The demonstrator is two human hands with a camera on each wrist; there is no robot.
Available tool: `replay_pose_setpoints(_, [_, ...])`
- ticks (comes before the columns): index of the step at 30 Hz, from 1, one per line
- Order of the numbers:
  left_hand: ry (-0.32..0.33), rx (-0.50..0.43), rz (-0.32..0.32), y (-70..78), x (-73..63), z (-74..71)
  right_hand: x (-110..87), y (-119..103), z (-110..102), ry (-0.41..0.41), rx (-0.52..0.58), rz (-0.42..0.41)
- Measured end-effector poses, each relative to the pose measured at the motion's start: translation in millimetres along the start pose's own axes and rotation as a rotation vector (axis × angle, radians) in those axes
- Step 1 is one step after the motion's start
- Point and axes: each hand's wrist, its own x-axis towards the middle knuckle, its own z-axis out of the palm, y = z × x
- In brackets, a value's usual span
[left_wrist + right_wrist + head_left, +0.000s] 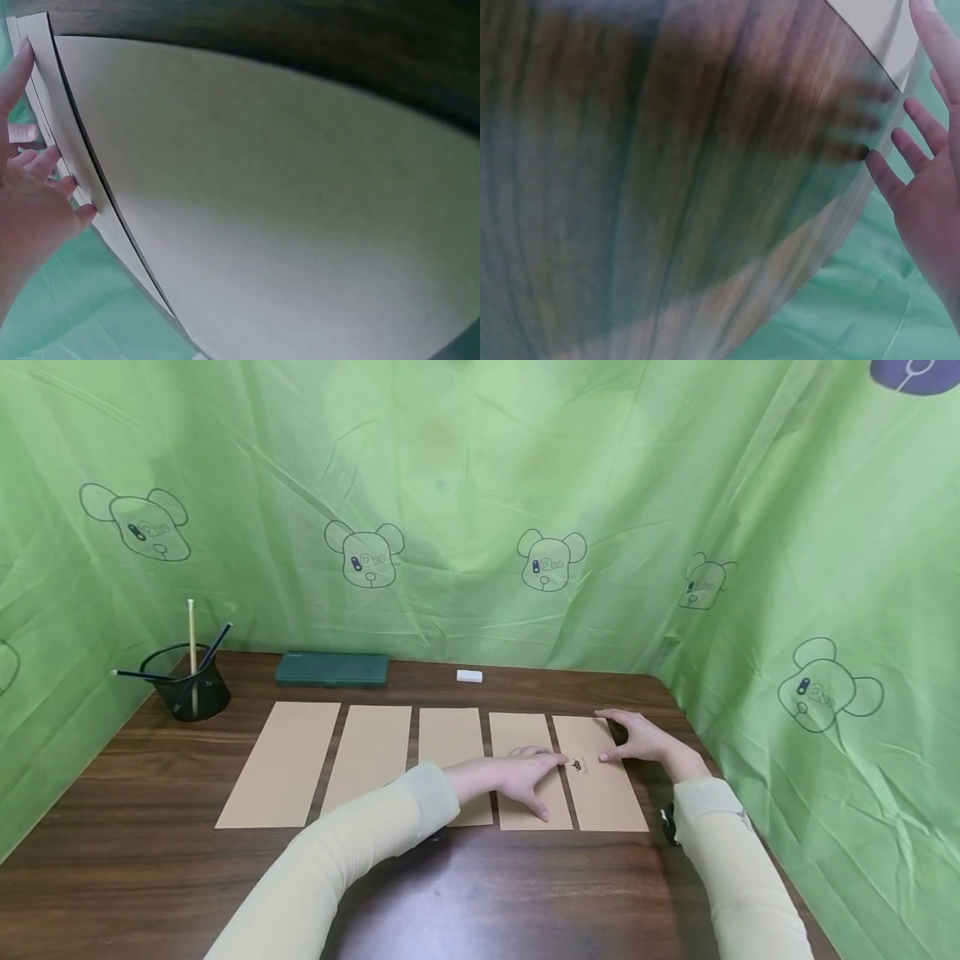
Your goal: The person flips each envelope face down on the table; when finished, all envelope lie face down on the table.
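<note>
Several tan paper rectangles lie side by side in a row on the wooden table. My left hand, fingers spread, rests over the second paper from the right, with fingertips reaching the left edge of the rightmost paper. That one bears a small dark crown print. On its right side, my right hand touches the paper with thumb and fingers apart. In the left wrist view, a broad paper fills most of the picture. The right wrist view shows loosely spread fingers near the table.
A black mesh pen cup with pencils stands at the back left. Beside it lie a dark green case and, farther right, a white eraser. Green curtains with bear drawings enclose the table's back and sides.
</note>
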Motion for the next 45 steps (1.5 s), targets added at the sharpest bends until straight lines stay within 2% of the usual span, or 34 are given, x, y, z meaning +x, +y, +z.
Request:
replay_pose_setpoints(7, [-0.006,0.027,0.003,-2.7,2.9,1.7,3.9,-0.4,-0.3,-0.025,-0.032,0.031])
replay_pose_setpoints(14, [-0.005,0.042,0.020,-2.7,2.5,0.9,5.5,-0.7,1.7,-0.013,0.007,0.032])
replay_pose_setpoints(18, [-0.002,0.034,0.028,-1.1,1.8,0.7,6.0,-1.1,2.5,0.020,0.045,0.017])
replay_pose_setpoints(24, [-0.011,0.027,0.024,-2.0,3.4,0.7,8.9,-4.5,0.9,0.052,0.131,0.000])
replay_pose_setpoints(37, [-0.037,0.043,0.005,1.5,1.5,-4.2,10.3,-6.2,-2.3,0.044,0.250,0.109])
replay_pose_setpoints(41, [-0.049,0.031,-0.001,2.7,1.3,-5.5,7.3,-4.7,-3.7,0.051,0.335,0.120])
replay_pose_setpoints(45, [-0.044,0.021,-0.004,2.5,2.0,-5.5,3.5,-2.0,-5.5,0.053,0.464,0.118])
